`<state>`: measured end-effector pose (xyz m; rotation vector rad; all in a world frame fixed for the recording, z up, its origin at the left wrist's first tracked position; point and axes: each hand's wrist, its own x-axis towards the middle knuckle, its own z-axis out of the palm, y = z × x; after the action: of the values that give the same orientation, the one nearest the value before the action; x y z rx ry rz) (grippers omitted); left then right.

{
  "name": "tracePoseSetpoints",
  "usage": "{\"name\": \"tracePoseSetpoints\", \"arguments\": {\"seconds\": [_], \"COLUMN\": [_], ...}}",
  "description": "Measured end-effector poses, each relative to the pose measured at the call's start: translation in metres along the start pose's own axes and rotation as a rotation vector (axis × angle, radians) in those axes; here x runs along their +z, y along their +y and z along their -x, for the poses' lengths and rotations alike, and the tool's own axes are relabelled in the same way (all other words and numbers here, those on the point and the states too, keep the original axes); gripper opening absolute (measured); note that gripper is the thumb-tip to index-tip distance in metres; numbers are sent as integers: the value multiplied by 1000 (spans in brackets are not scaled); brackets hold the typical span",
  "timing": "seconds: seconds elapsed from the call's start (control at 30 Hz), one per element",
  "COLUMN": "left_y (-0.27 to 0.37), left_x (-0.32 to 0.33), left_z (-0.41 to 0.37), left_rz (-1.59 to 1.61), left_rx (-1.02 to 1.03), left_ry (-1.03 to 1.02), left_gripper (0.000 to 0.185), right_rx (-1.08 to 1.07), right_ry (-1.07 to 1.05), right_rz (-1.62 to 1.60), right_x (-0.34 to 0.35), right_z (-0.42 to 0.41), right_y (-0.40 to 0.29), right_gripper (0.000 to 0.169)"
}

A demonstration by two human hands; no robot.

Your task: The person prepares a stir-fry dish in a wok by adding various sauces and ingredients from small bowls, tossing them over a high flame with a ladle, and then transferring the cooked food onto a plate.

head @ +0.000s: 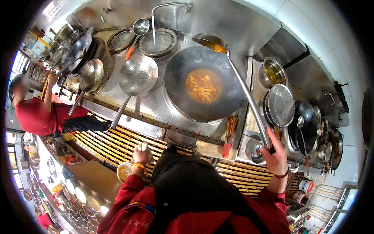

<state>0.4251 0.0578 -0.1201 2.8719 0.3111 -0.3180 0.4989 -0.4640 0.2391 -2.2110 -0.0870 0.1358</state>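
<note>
My right hand point(274, 155) grips the long metal handle of a ladle point(245, 87). The ladle's bowl is raised over the far rim of a large dark wok point(178, 84) and holds some amber liquid. Pale pieces of food in orange-brown liquid point(203, 86) lie at the wok's bottom. My left hand point(140, 155) is closed around what looks like a pale, crumpled cloth point(147, 150), low and to the left of the wok. Just beside that wrist is a white bowl point(125, 172) with orange-brown contents.
A perforated metal strainer point(138, 76) rests left of the wok. Water runs from a faucet point(171, 4) into a round basin point(166, 41). To the right are a metal pot of yellow liquid point(273, 73), a mesh strainer point(281, 105) and a bamboo brush point(230, 131). A co-worker point(55, 120) stands far left by a steaming wok.
</note>
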Motion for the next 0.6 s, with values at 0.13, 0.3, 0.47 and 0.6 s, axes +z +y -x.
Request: {"name": "tracePoseSetpoints", "arguments": {"seconds": [0.13, 0.3, 0.47, 0.6], "left_y": [114, 217, 288, 292], "left_x": [-79, -86, -87, -57], "left_z": [-50, -98, -134, -158], "left_rz": [723, 1819, 1817, 1737], "left_rx": [-200, -572, -750, -810], "left_ry": [-39, -894, -960, -1058], "left_gripper": [36, 26, 39, 40], "right_rx": [192, 322, 360, 32], "right_ry": [-189, -205, -138, 11], "right_rz": [-677, -318, -554, 116], "right_x": [42, 125, 155, 155], "right_z": [-11, -29, -35, -28], "right_y": [57, 89, 126, 165], "right_gripper": [72, 62, 56, 64]}}
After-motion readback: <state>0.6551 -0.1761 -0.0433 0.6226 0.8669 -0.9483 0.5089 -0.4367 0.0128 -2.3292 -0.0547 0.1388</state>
